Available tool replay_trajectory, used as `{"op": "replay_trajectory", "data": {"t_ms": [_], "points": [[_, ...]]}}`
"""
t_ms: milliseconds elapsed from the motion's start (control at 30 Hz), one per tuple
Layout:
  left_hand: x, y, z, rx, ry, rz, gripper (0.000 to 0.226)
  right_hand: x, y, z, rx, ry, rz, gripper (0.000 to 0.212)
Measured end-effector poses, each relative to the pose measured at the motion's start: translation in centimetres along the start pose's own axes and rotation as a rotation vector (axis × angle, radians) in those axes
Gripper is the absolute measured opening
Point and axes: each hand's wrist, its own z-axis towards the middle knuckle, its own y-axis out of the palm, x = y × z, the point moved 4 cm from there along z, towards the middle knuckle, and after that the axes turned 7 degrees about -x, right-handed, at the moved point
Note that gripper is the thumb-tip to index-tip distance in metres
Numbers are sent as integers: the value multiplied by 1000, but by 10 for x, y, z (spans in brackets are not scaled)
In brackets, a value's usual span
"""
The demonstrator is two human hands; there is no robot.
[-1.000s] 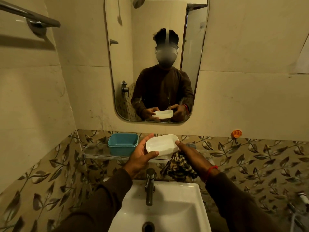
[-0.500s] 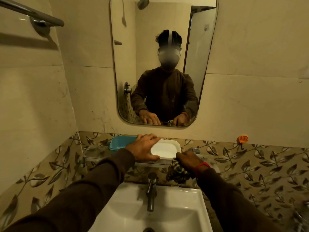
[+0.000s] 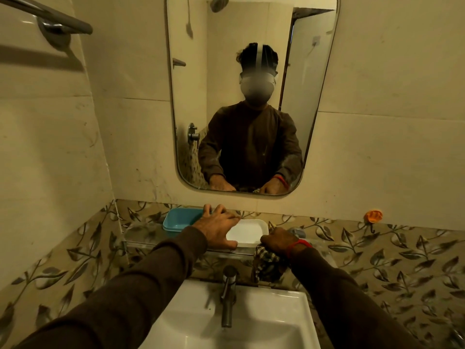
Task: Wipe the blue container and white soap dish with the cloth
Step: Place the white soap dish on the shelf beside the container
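So on the far left up top there's a metal towel bar (image 3: 50,17) on the wall. Down on the glass shelf (image 3: 141,238) under the mirror (image 3: 251,96), the blue container (image 3: 180,219) sits toward the shelf's left end, right way up with its open side facing up, long axis running left-right along the shelf's back edge. The left hand (image 3: 216,229) reaches over between it and the white soap dish (image 3: 247,233), fingers (image 3: 214,210) spread and pretty straight, fingertips near the container's right end and the thumb lying along the front-left corner of the dish. Looks like it's touching rather than gripping anything; can't tell if it actually touches the container.

The soap dish is just right of the container, around the middle of the shelf, open side up too, long axis also left-right, parallel to the shelf's front edge.

Next over, the right hand (image 3: 278,241) is at the dish's right end by the shelf's front edge, fingers curled tight around a checked cloth (image 3: 268,264), which hangs down in a bunch below the shelf. There's a red thread (image 3: 298,245) on that wrist.

Below all that, the tap (image 3: 227,295) stands at the back of the white sink (image 3: 276,323). Far right, a little orange hook (image 3: 374,216) is stuck on the wall.
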Motion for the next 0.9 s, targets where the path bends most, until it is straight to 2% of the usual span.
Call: {"op": "replay_trajectory", "data": {"t_ms": [400, 567, 667, 800, 900], "points": [[-6, 15, 7, -96, -21, -81, 83, 2, 1, -1, 10, -45, -38, 49], [-2, 13, 1, -84, -38, -72, 88, 10, 2, -8, 52, -95, 58, 42], [1, 7, -10, -9, -48, -65, 83, 15, 5, -13, 74, -119, 105, 40], [6, -7, -25, 184, -80, -90, 72, 13, 3, -30, 142, -180, 151, 36], [12, -17, -36, 324, -92, -150, 64, 4, -1, -51, 172, -243, 292, 40]]}}
